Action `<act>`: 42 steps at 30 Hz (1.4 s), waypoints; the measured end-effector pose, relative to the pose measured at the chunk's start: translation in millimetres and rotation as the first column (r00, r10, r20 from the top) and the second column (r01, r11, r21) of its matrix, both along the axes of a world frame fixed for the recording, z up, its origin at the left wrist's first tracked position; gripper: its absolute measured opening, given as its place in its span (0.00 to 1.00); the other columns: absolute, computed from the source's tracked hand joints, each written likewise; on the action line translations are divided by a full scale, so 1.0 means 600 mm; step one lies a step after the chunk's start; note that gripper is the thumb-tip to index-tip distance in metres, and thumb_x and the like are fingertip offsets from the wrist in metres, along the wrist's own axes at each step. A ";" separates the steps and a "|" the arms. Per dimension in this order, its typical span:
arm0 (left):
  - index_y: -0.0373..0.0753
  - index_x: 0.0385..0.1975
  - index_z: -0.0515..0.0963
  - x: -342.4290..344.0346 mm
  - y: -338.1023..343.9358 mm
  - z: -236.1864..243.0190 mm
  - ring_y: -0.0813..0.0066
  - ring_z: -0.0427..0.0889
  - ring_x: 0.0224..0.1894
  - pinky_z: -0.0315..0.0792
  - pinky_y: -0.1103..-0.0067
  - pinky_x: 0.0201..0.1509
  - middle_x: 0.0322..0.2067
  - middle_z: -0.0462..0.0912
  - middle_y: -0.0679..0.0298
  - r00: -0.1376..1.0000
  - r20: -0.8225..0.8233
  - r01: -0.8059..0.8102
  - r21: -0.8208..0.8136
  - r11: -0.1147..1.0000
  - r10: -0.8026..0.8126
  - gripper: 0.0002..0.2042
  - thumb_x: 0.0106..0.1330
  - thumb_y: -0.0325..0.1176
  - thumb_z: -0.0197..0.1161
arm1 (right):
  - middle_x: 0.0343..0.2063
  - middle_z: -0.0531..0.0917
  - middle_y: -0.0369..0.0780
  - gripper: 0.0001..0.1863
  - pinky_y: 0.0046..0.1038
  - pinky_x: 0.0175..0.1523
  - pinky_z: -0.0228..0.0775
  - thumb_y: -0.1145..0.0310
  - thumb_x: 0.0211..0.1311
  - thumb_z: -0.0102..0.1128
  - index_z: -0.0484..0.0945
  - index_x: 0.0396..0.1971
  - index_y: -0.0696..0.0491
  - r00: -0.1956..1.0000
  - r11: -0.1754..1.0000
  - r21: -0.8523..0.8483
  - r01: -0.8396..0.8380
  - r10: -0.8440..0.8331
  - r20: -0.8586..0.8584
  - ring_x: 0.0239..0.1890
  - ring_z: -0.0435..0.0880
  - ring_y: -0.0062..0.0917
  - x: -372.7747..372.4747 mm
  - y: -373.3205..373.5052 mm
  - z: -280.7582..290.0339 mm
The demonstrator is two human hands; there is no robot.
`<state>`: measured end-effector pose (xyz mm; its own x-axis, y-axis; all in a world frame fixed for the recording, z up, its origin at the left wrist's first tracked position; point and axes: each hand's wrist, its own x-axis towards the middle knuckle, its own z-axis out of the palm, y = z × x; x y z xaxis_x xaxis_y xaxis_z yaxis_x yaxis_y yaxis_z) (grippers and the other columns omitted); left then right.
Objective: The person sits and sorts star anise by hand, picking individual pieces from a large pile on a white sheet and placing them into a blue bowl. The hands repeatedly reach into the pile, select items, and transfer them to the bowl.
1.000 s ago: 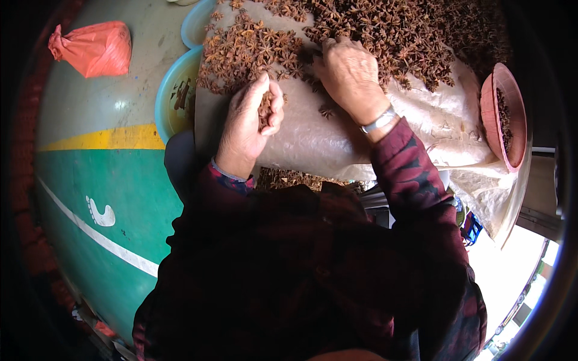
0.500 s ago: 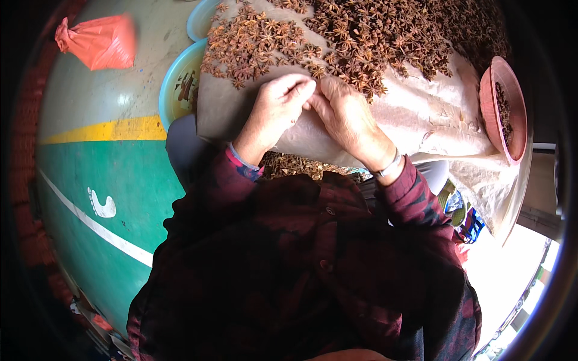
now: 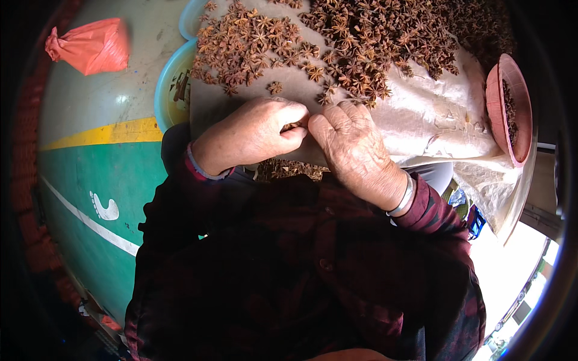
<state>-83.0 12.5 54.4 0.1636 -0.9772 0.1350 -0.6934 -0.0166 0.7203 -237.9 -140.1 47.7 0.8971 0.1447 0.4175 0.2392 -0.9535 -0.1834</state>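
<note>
My left hand (image 3: 253, 133) is curled closed, and a bit of brown star anise (image 3: 291, 127) shows between its thumb and forefinger. Close against it, my right hand (image 3: 360, 150) has its fingers bent and pressed together, with the thumb and forefinger tips at the left fingertips. Whatever the right fingers pinch is hidden from sight. Both hands are over the near edge of a pale sheet (image 3: 433, 123). Just beyond them lies a lighter pile of star anise (image 3: 250, 45) on the left. A larger, darker heap of star anise (image 3: 373, 48) spreads to the right.
Two light-blue basins stand left of the sheet; the nearer basin (image 3: 162, 90) holds some dark pieces. A pink basin (image 3: 495, 111) with small brown bits sits at the right edge. A red bag (image 3: 99, 47) lies on the floor. Brown scraps (image 3: 292, 169) show below the sheet's edge.
Both hands have drawn closer to me, and the left has turned more sideways. A single star anise near the lighter pile, previously behind the hands, now shows.
</note>
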 end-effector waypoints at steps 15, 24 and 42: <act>0.35 0.37 0.81 0.087 0.067 0.031 0.87 0.75 0.29 0.70 0.84 0.34 0.25 0.78 0.71 0.870 -0.379 -0.265 0.178 0.948 0.315 0.05 0.72 0.28 0.60 | 0.28 0.81 0.44 0.05 0.37 0.37 0.77 0.73 0.69 0.58 0.79 0.34 0.58 0.931 0.966 0.246 -0.080 0.161 -0.327 0.29 0.79 0.34 0.024 -0.078 0.027; 0.39 0.59 0.79 0.105 0.004 -0.022 0.52 0.74 0.64 0.68 0.65 0.69 0.61 0.77 0.50 0.734 0.495 -0.387 -0.256 0.886 0.464 0.20 0.68 0.36 0.64 | 0.34 0.80 0.43 0.07 0.38 0.54 0.68 0.66 0.66 0.63 0.81 0.33 0.55 0.988 0.988 -0.005 0.155 -0.155 0.022 0.43 0.79 0.39 0.140 -0.095 -0.053; 0.36 0.48 0.76 0.031 -0.023 -0.077 0.79 0.75 0.33 0.70 0.83 0.33 0.35 0.78 0.65 0.148 -0.988 -0.635 -0.068 0.770 0.035 0.10 0.80 0.34 0.52 | 0.30 0.81 0.44 0.13 0.38 0.48 0.76 0.62 0.64 0.68 0.79 0.30 0.57 0.836 0.811 0.519 -0.269 0.464 -0.291 0.40 0.82 0.40 0.037 -0.021 0.022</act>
<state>-64.4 -1.4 8.2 0.7469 -0.6605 -0.0767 0.4541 0.4224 0.7845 -215.8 -152.7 60.8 0.9106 0.3854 0.1494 0.3695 -0.5968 -0.7123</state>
